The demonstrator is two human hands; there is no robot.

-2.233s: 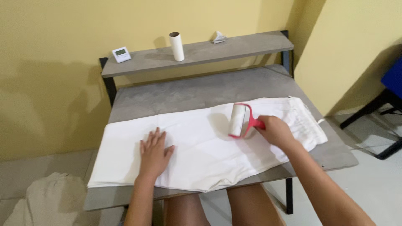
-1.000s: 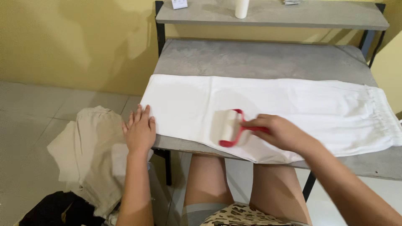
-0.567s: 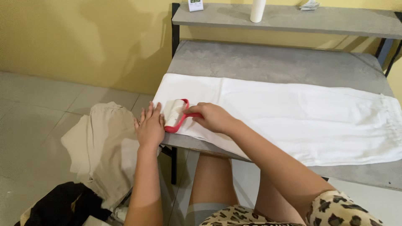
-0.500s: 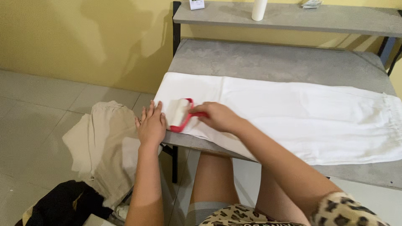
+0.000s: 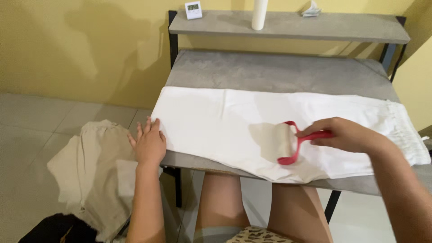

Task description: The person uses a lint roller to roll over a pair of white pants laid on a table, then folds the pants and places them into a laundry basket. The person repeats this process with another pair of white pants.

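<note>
White trousers [image 5: 225,121] lie flat across a grey desk [image 5: 270,72], waistband at the right. My right hand [image 5: 346,134] grips the red handle of a lint roller [image 5: 288,141], whose white roll rests on the cloth near the desk's front edge. My left hand [image 5: 148,143] lies flat with fingers spread on the left end of the trousers at the desk's corner.
A raised shelf [image 5: 288,24] at the back carries a small white clock [image 5: 193,10], a white roll core [image 5: 259,13] and crumpled paper [image 5: 310,9]. Beige clothing [image 5: 99,171] and a dark item [image 5: 54,229] lie on the tiled floor at left. My bare knees are under the desk.
My right hand has rolled the lint roller rightward from the trousers' left end to the middle. My left hand has stayed at the left end.
</note>
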